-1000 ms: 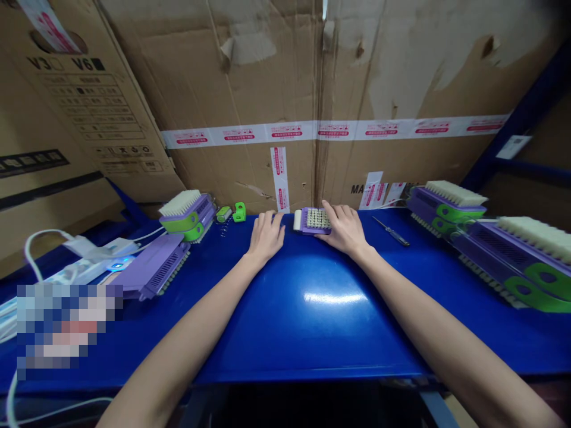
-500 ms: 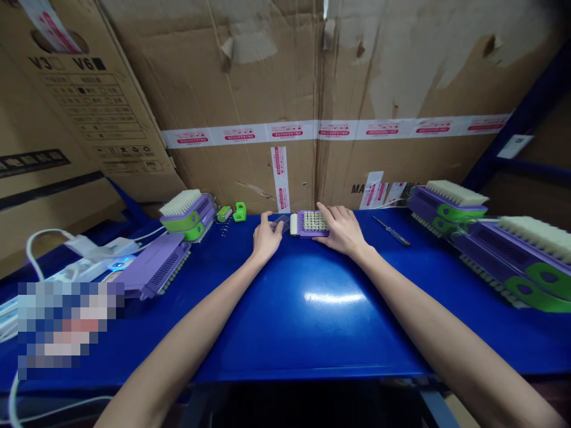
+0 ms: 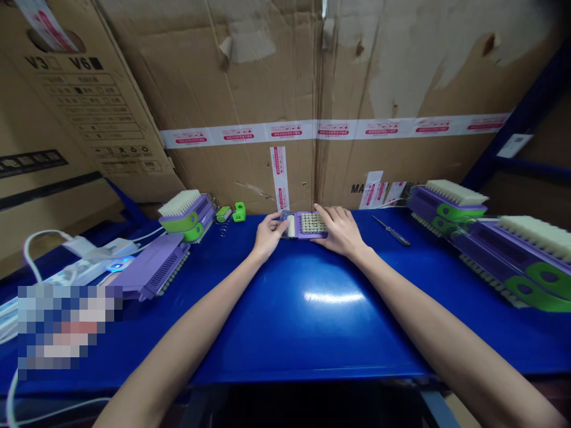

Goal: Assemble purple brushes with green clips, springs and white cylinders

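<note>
A purple brush device (image 3: pixel 306 235) with rows of cream bristles and a cream end piece (image 3: pixel 291 226) lies near the back of the blue table. My right hand (image 3: pixel 342 230) is closed round its right end, thumb at the front edge and fingers over the back. At the other end, my left hand (image 3: pixel 267 236) pinches a clear plastic cover (image 3: pixel 286 215), which overlaps the cream end piece. Whether the cover is seated there I cannot tell. Left of my left hand lie a green bracket (image 3: pixel 239 212), a small green-and-silver part (image 3: pixel 223 214) and several screws (image 3: pixel 224 228).
A screwdriver (image 3: pixel 391 230) rests right of my right hand. Purple-and-green brush devices (image 3: pixel 447 205) stand at the right, and others (image 3: pixel 154 261) at the left beside a white power strip (image 3: pixel 84 267) with cables. Cardboard boxes (image 3: pixel 241 89) wall off the back of the blue table (image 3: pixel 285 345).
My left hand has moved slightly right with the clear cover, bringing it over the cream end of the brush device. The device and my right hand have shifted slightly left.
</note>
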`<action>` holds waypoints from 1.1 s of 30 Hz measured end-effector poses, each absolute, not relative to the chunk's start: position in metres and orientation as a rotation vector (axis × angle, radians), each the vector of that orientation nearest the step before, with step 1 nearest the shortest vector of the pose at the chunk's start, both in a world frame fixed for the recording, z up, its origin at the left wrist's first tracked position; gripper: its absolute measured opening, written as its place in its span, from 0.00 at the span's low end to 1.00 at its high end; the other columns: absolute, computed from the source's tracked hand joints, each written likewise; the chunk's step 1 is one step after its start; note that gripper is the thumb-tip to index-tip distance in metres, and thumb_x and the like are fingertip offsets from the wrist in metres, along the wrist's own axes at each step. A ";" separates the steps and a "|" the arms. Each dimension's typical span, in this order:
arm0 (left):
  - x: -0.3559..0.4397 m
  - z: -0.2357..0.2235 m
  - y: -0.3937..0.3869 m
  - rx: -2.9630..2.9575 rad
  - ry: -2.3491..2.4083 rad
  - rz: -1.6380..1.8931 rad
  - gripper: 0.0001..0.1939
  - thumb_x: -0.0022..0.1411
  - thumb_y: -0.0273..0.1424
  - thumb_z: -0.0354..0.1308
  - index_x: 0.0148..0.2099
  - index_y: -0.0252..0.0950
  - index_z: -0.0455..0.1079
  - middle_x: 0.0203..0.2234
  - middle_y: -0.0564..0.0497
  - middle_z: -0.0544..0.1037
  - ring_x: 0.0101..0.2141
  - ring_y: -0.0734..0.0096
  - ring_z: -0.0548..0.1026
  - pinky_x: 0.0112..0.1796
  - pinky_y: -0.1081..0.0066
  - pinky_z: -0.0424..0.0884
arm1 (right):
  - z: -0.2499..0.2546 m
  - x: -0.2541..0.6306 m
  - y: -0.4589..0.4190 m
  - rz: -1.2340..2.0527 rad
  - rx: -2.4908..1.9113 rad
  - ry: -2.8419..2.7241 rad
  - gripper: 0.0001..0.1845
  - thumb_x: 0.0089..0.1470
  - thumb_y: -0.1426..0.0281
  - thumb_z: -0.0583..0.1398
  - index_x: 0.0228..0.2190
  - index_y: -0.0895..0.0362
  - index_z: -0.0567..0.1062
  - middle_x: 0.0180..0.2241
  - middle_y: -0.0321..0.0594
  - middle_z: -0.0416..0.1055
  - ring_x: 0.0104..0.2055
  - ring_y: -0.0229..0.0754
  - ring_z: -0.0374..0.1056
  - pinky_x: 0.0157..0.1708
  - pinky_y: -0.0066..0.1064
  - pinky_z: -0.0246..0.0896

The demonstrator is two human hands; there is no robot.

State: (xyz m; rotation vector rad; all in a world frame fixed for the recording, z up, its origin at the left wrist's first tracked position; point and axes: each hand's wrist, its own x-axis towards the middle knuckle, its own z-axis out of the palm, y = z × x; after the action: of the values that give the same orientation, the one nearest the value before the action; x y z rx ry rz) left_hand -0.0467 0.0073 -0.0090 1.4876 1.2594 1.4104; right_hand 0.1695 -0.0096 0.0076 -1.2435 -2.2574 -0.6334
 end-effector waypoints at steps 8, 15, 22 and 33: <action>-0.047 -0.003 -0.001 1.630 1.195 1.307 0.30 0.57 0.37 0.58 0.60 0.34 0.58 0.29 0.50 0.77 0.29 0.72 0.73 0.30 0.73 0.70 | 0.006 0.172 -0.009 -0.638 -1.210 -2.244 0.42 0.50 0.51 0.59 0.60 0.62 0.58 0.50 0.55 0.67 0.50 0.56 0.58 0.48 0.42 0.49; -0.048 -0.012 0.005 1.733 1.227 1.356 0.28 0.60 0.39 0.55 0.61 0.37 0.59 0.28 0.52 0.74 0.26 0.74 0.71 0.28 0.74 0.68 | 0.007 0.170 -0.010 -0.614 -1.235 -2.205 0.43 0.50 0.49 0.58 0.59 0.63 0.60 0.50 0.54 0.68 0.49 0.55 0.59 0.46 0.41 0.51; -0.045 -0.015 0.003 1.760 1.289 1.403 0.28 0.60 0.42 0.55 0.59 0.37 0.60 0.30 0.50 0.76 0.26 0.72 0.73 0.29 0.72 0.69 | 0.008 0.169 -0.012 -0.599 -1.229 -2.198 0.44 0.50 0.46 0.57 0.58 0.63 0.61 0.49 0.54 0.70 0.48 0.55 0.61 0.44 0.41 0.52; -0.043 -0.007 -0.008 1.937 1.357 1.313 0.33 0.60 0.42 0.55 0.63 0.36 0.53 0.38 0.45 0.77 0.33 0.66 0.77 0.38 0.64 0.73 | 0.011 0.162 -0.014 -0.597 -1.306 -2.188 0.47 0.49 0.44 0.55 0.60 0.65 0.58 0.46 0.55 0.71 0.47 0.56 0.61 0.42 0.41 0.53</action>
State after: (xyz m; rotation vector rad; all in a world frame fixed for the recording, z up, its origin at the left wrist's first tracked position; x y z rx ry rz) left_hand -0.0426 -0.0085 -0.0066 1.9367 1.3571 1.3129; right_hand 0.1615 -0.0145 0.0110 -1.3063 -2.1881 -0.5965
